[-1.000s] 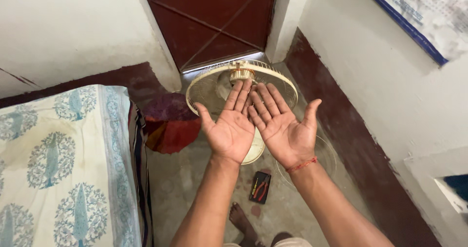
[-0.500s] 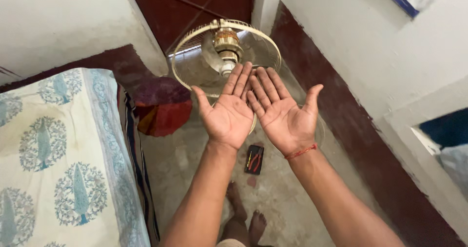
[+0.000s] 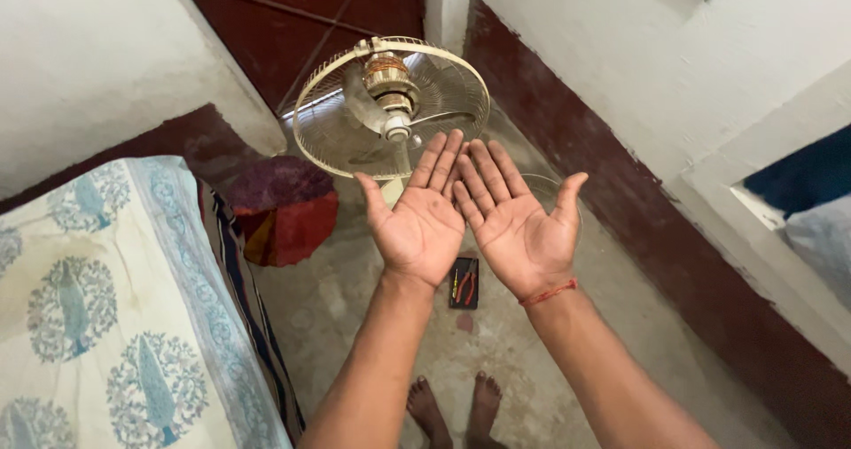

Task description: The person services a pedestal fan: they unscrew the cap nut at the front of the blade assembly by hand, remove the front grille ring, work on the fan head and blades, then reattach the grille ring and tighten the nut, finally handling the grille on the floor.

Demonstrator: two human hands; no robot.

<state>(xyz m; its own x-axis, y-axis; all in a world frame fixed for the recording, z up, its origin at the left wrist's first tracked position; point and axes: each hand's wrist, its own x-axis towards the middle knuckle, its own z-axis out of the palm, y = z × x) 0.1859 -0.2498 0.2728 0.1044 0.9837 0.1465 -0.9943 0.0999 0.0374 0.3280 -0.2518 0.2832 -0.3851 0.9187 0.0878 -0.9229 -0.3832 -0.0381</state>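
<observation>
Grey concrete floor (image 3: 355, 325) is lying open below the left hand (image 3: 417, 227) and right hand (image 3: 519, 232), both spreading flat, palms up, grasping nothing, near the fan (image 3: 390, 103)

hands (image 3: 470, 223) hide fan's (image 3: 390, 103) stand; bed (image 3: 97, 316) cut off left.

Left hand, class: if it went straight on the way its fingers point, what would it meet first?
Probably the fan: the left hand points its fingertips at the motor hub, though depth is unclear.
</observation>
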